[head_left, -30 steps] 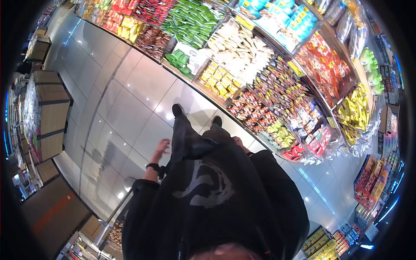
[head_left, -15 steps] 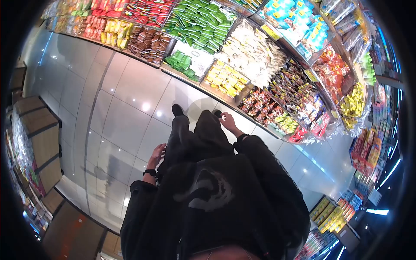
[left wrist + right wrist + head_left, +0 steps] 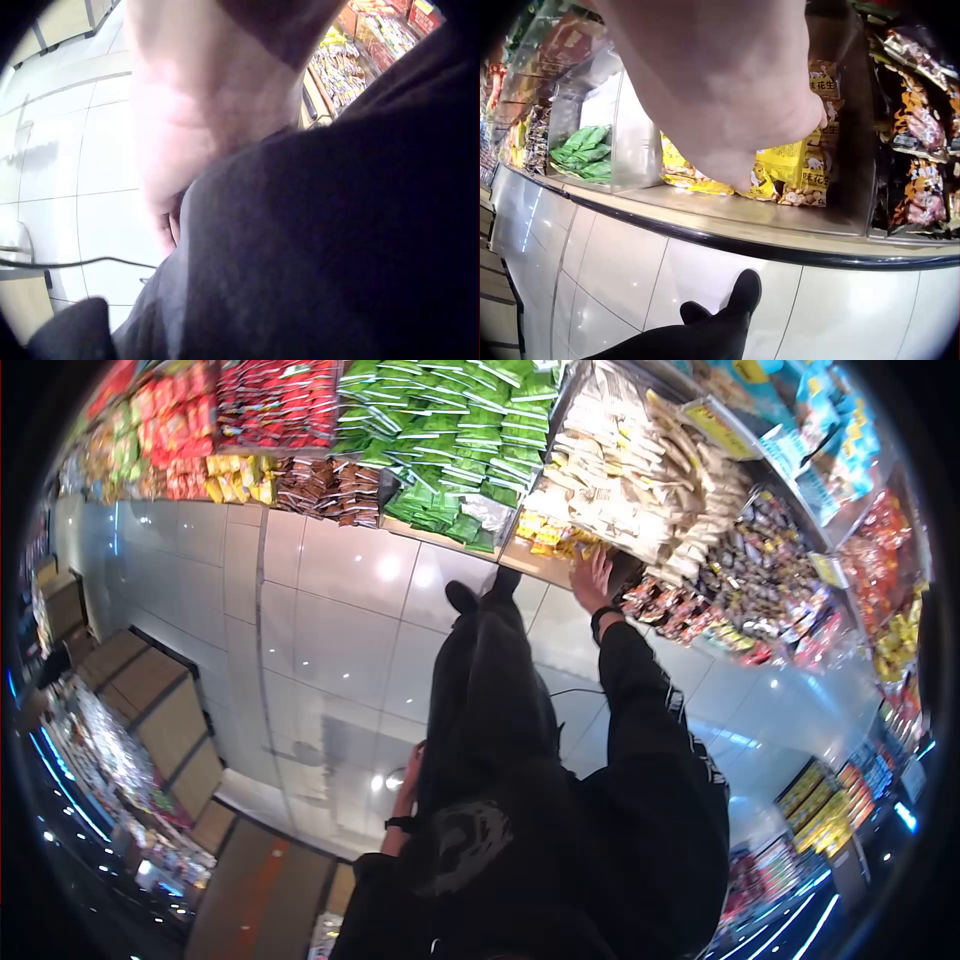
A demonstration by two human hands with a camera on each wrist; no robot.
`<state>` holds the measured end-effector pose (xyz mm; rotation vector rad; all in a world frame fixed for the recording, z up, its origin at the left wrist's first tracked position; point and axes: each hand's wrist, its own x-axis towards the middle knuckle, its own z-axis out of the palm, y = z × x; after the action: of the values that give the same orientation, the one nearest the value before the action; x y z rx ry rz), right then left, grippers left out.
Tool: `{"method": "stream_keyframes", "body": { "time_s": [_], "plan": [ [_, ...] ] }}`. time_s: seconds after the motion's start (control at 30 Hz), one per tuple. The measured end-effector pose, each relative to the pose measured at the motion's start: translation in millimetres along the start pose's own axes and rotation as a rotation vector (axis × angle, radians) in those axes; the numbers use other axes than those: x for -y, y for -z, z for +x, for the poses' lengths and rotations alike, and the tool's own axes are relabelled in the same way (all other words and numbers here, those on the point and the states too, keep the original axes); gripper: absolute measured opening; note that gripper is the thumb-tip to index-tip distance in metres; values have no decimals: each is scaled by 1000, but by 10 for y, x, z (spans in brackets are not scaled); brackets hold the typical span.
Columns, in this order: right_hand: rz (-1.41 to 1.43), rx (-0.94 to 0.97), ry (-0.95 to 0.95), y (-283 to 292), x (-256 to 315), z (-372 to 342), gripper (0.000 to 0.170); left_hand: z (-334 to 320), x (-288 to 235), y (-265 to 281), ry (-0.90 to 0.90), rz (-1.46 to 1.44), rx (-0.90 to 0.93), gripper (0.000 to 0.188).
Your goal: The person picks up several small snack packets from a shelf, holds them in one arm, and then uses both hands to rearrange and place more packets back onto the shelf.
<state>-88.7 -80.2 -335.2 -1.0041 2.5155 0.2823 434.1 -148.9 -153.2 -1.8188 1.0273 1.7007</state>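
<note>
right hand over the yellow packets, whether gripping cannot be told; best pinch one edge lightly.

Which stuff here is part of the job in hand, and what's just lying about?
In the job:
- right hand
- yellow packets below it
- their compartment

Just about:
- green packets
- black packets
- cream packets
- red packets
</note>
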Motion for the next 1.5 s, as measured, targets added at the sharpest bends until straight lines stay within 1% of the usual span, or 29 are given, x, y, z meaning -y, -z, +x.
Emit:
{"method": "stream_keyframes", "body": {
  "time_s": [0.03,0.1,0.17,0.2,0.3,0.37,0.4,0.43,0.47,0.5,0.57,0.63,0.7,0.77,0.83,0.87,0.9,0.93,0.97,1.0,1.07,1.1,1.13,1.17,1.23,1.27,1.37,1.43,1.5],
  "plan": [
    [2,50,3,-88,-9,146,66,-41,-47,6,20,24,0,58],
    [18,71,-43,-133,62,216,59,-99,-112,23,54,51,10,58],
    [-69,160,105,-65,118,222,43,-169,-233,27,89,59,22,58],
    [7,257,78,-9,160,270,42,-132,-372,41,108,101,40,53],
    [24,175,41,-111,181,296,42,66,-741,80,72,395,43,49],
    [86,181,22,-49,160,225,42,424,-597,218,-182,462,-32,42],
    [127,35,57,-164,136,172,37,543,-733,212,-335,456,-49,41],
    [162,-116,89,-210,83,145,32,513,-1094,122,-316,443,-97,38],
    [200,-114,61,-118,80,96,30,591,-1338,73,-375,412,-99,39],
    [216,-277,79,-130,62,32,27,599,-1659,-19,-360,379,-77,38],
    [475,-235,-17,171,118,-173,25,495,-2361,-302,-302,179,87,41],
    [641,-289,59,407,182,-460,23,467,-2852,-563,-298,55,249,46],
    [959,-154,-131,793,346,-748,20,392,-3186,-845,-282,-8,333,49],
    [1013,-223,-49,976,498,-1049,22,354,-3425,-1122,-67,-244,490,51],
    [1119,-211,54,1187,654,-1318,24,355,-3524,-1346,51,-243,577,41],
    [1095,-281,176,1308,697,-1423,26,457,-3501,-1378,25,-189,702,36],
    [1064,-352,296,1395,733,-1507,28,535,-3442,-1393,22,-166,711,36],
    [1010,-343,354,1425,780,-1570,41,556,-3401,-1428,-90,-64,659,33],
    [1019,-356,329,1455,841,-1657,41,544,-3344,-1406,-194,42,602,30],
    [1105,-306,310,1492,875,-1700,47,583,-3353,-1335,-90,-37,635,33],
    [1273,-271,264,1463,956,-1699,62,484,-3434,-1210,-136,37,627,38],
    [1288,-285,242,1430,1012,-1713,62,426,-3434,-1102,-174,83,601,44],
    [1397,-125,199,1428,1046,-1680,62,483,-3451,-1007,-177,94,653,58],
    [1505,35,159,1451,1083,-1653,63,385,-3501,-966,-176,129,655,58],
    [1623,29,135,1457,1141,-1606,61,215,-3574,-893,-215,236,573,66],
    [1541,29,176,1440,1156,-1565,59,187,-3580,-865,-213,238,588,69],
    [1481,-19,167,1372,1246,-1481,53,187,-3510,-861,-241,185,624,69],
    [1579,39,-71,1248,1318,-1383,53,203,-3474,-934,-322,231,612,65],
    [1569,100,-95,1201,1288,-1376,48,158,-3461,-1010,-400,296,571,55]
  ]
}}
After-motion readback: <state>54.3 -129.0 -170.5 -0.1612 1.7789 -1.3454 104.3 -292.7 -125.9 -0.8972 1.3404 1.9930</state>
